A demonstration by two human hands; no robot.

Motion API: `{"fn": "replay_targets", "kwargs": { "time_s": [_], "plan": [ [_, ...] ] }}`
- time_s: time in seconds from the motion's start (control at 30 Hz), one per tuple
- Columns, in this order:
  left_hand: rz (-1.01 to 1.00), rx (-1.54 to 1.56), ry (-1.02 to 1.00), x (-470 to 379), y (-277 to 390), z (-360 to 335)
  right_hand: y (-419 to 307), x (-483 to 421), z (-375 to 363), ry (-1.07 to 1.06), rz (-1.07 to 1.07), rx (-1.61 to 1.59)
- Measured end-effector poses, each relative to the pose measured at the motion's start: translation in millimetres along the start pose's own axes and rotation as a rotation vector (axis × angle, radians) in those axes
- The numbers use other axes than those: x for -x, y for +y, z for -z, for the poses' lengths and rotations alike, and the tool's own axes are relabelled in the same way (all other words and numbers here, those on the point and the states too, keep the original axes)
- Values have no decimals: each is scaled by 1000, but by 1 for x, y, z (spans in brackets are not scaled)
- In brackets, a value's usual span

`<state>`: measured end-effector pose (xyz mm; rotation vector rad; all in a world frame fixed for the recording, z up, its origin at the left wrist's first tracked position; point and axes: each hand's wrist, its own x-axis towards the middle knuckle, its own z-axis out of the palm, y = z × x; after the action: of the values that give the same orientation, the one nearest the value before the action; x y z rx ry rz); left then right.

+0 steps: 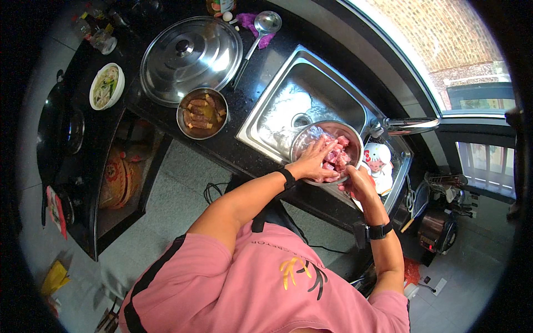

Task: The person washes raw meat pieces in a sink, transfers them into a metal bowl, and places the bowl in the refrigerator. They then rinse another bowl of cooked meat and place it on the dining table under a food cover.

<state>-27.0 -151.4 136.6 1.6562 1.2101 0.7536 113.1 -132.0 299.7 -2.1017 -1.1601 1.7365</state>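
A metal bowl [355,141] with chunks of raw meat [342,158] and some water is tilted over the near right part of the stainless steel sink [320,83]. My left hand [316,161] lies spread over the meat inside the bowl, fingers apart. At the bowl's near right rim, my right hand [361,183] grips the edge. Just right of the bowl, white dishes [378,156] with a cartoon cat print sit in a smaller basin of the sink. The faucet [410,125] is beyond them.
Left of the sink, a round steel lid [191,54], a steel bowl of brown pieces in liquid [202,113] and a ladle [266,25] on a purple cloth [246,21] lie on the black counter. Farther left are a white bowl of vegetables [106,86] and a wok [54,120].
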Motion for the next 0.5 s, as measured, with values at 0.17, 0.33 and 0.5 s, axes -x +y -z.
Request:
{"fn": "replay_targets", "kwargs": {
  "time_s": [0.17,0.33,0.5],
  "plan": [
    [56,-50,82,0,-15,9,-7,-23,-12,-48,33,-12],
    [-23,31,250,-5,-24,24,-23,-34,-24,-60,82,-4],
    [-30,15,250,-11,-24,20,-26,-31,-20,-75,72,12]
  ]
}}
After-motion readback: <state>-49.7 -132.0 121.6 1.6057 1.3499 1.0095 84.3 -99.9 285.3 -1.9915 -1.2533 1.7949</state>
